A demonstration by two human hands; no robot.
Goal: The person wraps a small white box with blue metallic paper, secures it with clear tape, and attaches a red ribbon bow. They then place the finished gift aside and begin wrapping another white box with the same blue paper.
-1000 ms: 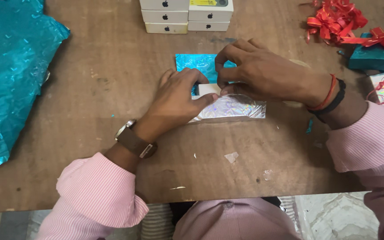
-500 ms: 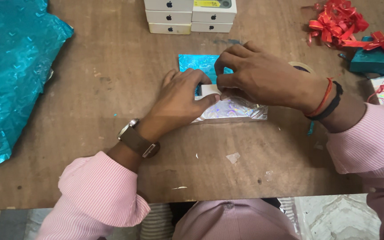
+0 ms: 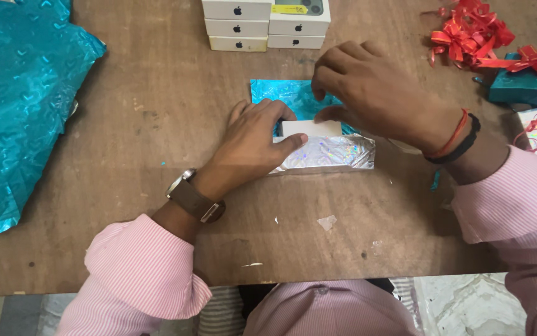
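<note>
Near table edge: bits of torn tape or foil lie on the brown wooden table.

Left hand: fingers together and slightly curled, pressing down on the left end of the small white box; thumb lies along the silver holographic foil folded up against the box's near side. Not closed around anything, pressing flat.

Right hand: fingers bent, tips hovering over or touching the teal wrapping sheet behind the box; exact contact cannot be told. Thumb tip rests at the box's far right edge.

Box: sits mid-table on the teal sheet, white top bare, near side covered by silver foil.

Far left: large crumpled teal foil sheet. Far centre: stack of 5 white boxes. Far right: red ribbons and a teal-wrapped gift with a red bow
</note>
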